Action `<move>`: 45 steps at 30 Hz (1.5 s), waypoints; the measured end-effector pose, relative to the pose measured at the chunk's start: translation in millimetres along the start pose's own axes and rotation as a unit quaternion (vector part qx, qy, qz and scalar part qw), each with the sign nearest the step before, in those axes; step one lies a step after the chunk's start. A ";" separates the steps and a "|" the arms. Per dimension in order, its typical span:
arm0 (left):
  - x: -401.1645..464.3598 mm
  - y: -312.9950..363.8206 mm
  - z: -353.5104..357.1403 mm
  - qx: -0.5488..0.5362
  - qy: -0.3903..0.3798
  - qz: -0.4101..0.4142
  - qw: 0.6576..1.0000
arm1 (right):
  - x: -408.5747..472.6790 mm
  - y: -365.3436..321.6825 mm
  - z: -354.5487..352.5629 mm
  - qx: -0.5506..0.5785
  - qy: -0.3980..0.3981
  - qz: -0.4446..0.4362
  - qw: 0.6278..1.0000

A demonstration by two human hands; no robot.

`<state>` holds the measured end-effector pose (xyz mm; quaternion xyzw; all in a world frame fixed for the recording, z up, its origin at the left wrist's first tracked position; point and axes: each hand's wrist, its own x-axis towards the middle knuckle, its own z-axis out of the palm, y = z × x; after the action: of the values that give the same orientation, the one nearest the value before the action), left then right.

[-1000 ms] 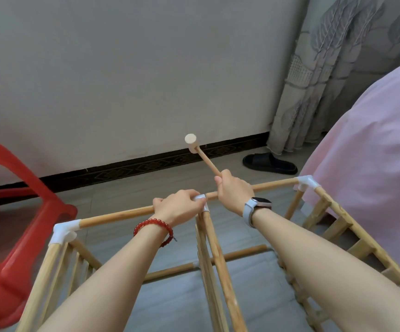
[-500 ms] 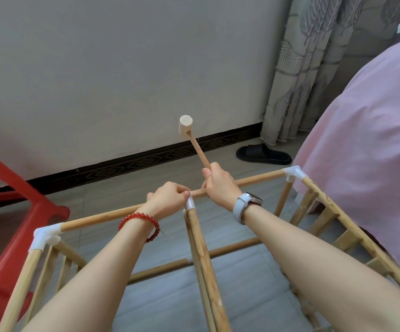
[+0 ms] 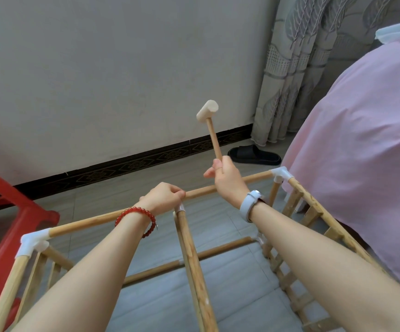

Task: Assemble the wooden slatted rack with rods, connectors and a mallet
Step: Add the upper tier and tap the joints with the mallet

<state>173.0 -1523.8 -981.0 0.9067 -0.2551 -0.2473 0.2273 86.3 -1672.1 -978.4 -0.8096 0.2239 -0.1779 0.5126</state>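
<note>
Gripping the mallet (image 3: 209, 121) low on its handle, the right hand (image 3: 227, 180) holds the head raised above the rack's top rod (image 3: 249, 180), while the left hand (image 3: 163, 197) curls round that rod right beside the middle connector (image 3: 179, 208). A blow aimed at that joint could catch the left hand's knuckles, or glance off the round rod and jolt the rack (image 3: 313, 212) standing on the floor (image 3: 230, 291).
</note>
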 end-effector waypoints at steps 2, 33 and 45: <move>-0.3 -0.2 -2.6 0.003 -0.003 -0.005 1.000 | -4.6 13.5 -29.8 -0.095 0.048 -0.004 0.994; -67.0 -43.9 23.2 -0.188 0.373 0.150 0.896 | -43.9 8.5 -36.3 -0.178 0.011 0.011 0.984; -50.6 -102.4 -24.5 0.195 0.147 0.060 0.968 | -24.0 -40.1 74.3 -0.247 -0.052 0.104 0.962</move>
<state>184.8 -1409.2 -1000.3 0.9430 -0.3162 -0.0425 0.0951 111.9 -1588.2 -973.9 -0.8914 0.3167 -0.0209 0.3234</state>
